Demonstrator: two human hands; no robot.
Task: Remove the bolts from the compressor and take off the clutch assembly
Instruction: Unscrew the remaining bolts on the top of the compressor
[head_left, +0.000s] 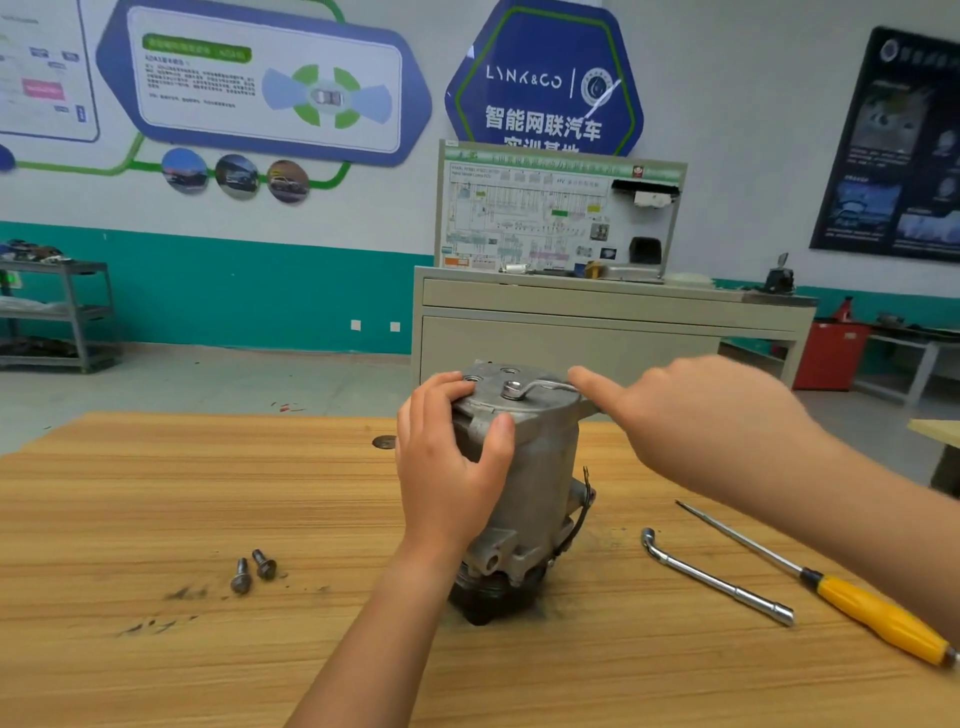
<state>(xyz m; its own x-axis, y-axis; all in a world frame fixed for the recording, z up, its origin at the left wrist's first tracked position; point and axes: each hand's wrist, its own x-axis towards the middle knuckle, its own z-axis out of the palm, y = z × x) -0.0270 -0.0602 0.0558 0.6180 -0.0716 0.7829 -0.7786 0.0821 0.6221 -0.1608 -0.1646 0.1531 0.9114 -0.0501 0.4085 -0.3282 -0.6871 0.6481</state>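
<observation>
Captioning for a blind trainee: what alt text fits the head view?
A person's left hand grips an upright compressor on a wooden table while the right hand presses a box wrench on its top. Two loose bolts, an L-shaped socket wrench and a yellow-handled screwdriver lie nearby.

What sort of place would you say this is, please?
Most likely an automotive training workshop: a Lynk & Co wall sign, a wiring-diagram teaching panel behind, and a compressor standing on the wooden table.
</observation>
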